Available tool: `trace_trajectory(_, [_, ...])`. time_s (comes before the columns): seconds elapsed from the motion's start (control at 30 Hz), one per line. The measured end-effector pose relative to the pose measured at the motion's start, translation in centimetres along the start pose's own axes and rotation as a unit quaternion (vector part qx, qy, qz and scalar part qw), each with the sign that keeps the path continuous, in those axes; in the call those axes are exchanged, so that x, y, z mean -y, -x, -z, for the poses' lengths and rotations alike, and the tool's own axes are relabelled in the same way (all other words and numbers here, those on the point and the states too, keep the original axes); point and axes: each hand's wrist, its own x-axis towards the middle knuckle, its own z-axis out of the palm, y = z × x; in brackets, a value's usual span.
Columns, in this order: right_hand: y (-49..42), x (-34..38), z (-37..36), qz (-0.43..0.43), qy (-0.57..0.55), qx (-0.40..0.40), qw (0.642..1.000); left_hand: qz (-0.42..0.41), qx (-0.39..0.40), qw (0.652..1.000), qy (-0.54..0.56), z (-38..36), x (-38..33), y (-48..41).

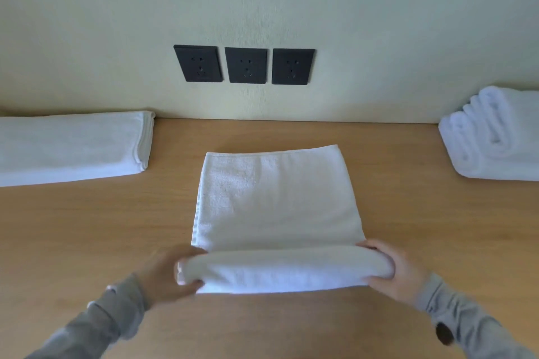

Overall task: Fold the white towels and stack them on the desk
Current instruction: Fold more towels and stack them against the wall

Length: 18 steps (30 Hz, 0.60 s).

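A white towel [277,201] lies in the middle of the wooden desk [87,227], its far part flat and its near edge turned up into a thick roll. My left hand [163,271] grips the left end of that roll, fingers curled round it. My right hand [393,268] grips the right end the same way. A flat folded white towel [70,146] lies at the far left against the wall. At the far right stands a pile of rolled white towels [495,134].
Three black wall sockets [245,65] sit in a row on the pale wall behind the desk. Bare wood shows between the middle towel and the towels at either side. My grey sleeves reach in from the bottom corners.
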Motion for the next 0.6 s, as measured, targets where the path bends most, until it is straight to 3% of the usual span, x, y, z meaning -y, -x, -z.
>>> trace_trajectory(0.17, [-3.9,3.2,4.6,-0.016,-0.157,-0.078,0.984,0.083,-0.023,0.967,0.239,5.6,-1.4,-5.2])
trace_trajectory(0.23, [-6.7,4.2,5.8,-0.017,-0.208,-0.139,0.968,0.110,-0.054,0.951,0.284,7.3,-1.7,-7.9])
trace_trajectory(0.33, [-11.8,5.5,6.4,-0.061,-0.274,-0.221,0.934,0.216,-0.133,0.901,0.352,7.5,-1.1,-12.6])
trace_trajectory(0.43, [-16.6,5.7,5.7,-0.101,-0.278,-0.230,0.927,0.295,-0.198,0.882,0.308,5.9,-0.2,-16.5])
trace_trajectory(0.6, [-21.9,4.1,4.6,-0.136,-0.238,-0.198,0.941,0.360,-0.233,0.887,0.173,3.4,1.2,-19.9])
